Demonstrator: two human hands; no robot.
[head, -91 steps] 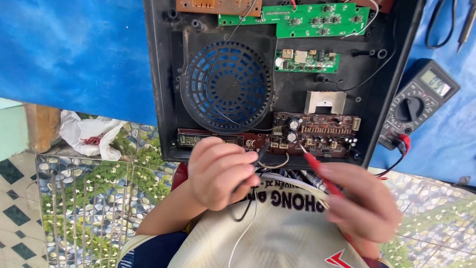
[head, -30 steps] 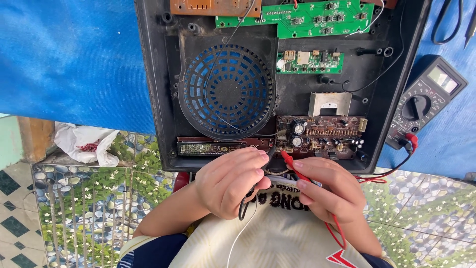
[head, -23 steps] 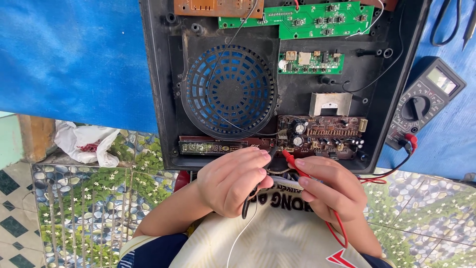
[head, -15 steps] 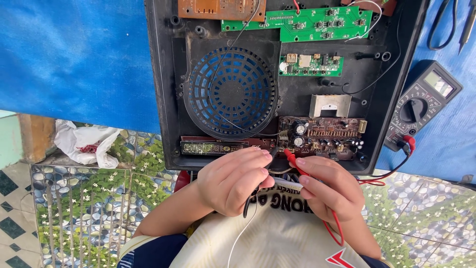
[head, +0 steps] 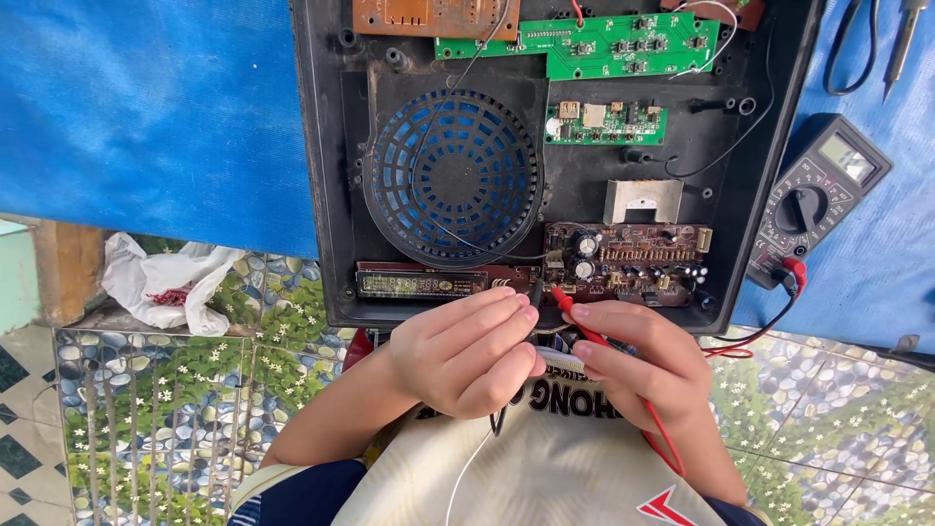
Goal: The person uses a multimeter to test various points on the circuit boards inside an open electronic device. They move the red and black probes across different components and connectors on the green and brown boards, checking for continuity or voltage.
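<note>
An opened black speaker housing (head: 321,195) lies on a blue tarpaulin (head: 146,107), its round blue-backed grille (head: 453,180) at centre. Green circuit boards (head: 623,44) sit along the far edge, with a smaller green board (head: 604,124) and a silver metal bracket (head: 643,200) beneath them. Nearest the person, a dark display strip (head: 419,284) runs along the housing's lower edge beside a brown amplifier board (head: 623,263) studded with capacitors.

To the right, a grey multimeter (head: 813,200) rests on the tarpaulin, its red lead (head: 769,326) looping back toward the person. Black cables and a pointed tool (head: 901,39) lie at the upper right corner. A crumpled white plastic bag (head: 166,282) sits on the pebble-and-flower patterned floor (head: 136,409) to the left.

The right hand (head: 638,365) has its fingers (head: 604,326) clamped on a red test probe (head: 570,304), the shaft running under the index finger and the tip pointing toward the lower left corner of the amplifier board. The left hand (head: 463,356) curls with fingers pressed together around a black probe (head: 535,292), only a short tip of which shows past the fingertips, just beside the red tip. Both hands hover at the housing's near edge and cover part of the board's rim. A thin black wire (head: 499,421) hangs below the left hand over the person's cream shirt (head: 545,468).
</note>
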